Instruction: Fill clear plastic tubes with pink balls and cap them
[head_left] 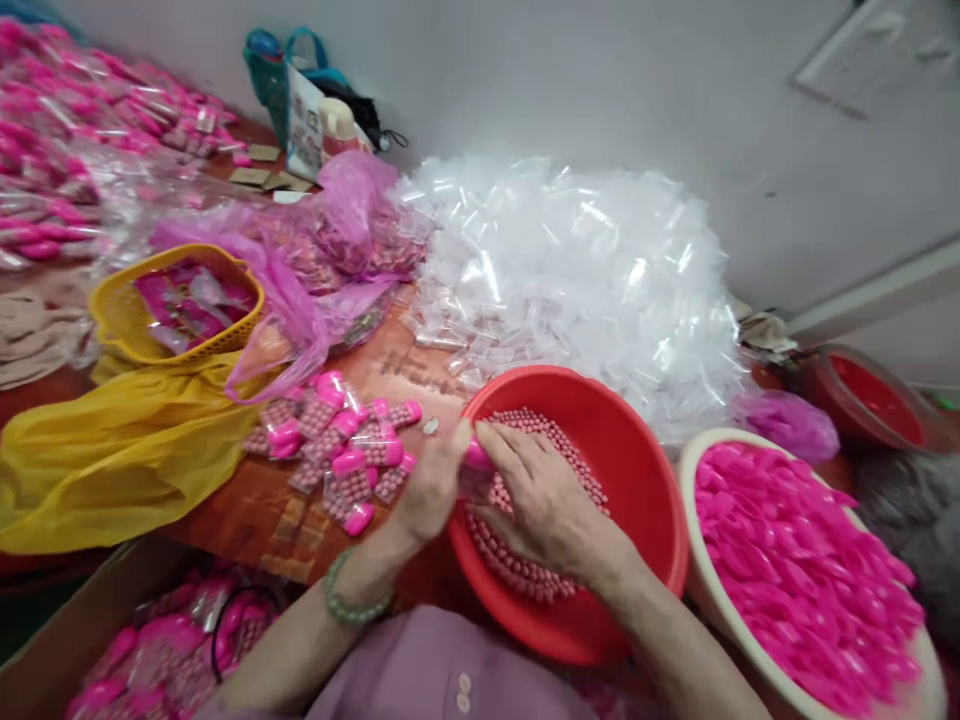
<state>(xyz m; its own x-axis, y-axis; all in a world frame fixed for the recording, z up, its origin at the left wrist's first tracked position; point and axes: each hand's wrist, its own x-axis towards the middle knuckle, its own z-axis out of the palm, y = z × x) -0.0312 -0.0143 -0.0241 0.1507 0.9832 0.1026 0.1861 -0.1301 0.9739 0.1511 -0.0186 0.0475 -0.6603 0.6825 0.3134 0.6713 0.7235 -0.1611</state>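
Red plastic forms the round basin [651, 490] in front of the person, with small dusky-pink beads [517, 565] gathered over its bottom towards the left side. At its left rim the two hands meet over a pink-capped packet [478, 457]: the left hand [433, 488] is closed around it, while the right hand [536, 495] is half curled beside it, fingers at the cap — blur hides whether they grip. Just right of the basin, a cream tub [697, 440] is heaped with glossy bright-pink plastic pieces [802, 570]. On the worktop [289, 535], left of the hands, lie bead-filled packets with pink caps [349, 462]; beyond them a yellow basket [120, 320] contains pink packaging [191, 300]. Lower left, a cardboard box [82, 610] holds more pink-and-beaded packets [169, 650] — and behind the red basin rises a large mound of clear plastic sleeves [577, 270].
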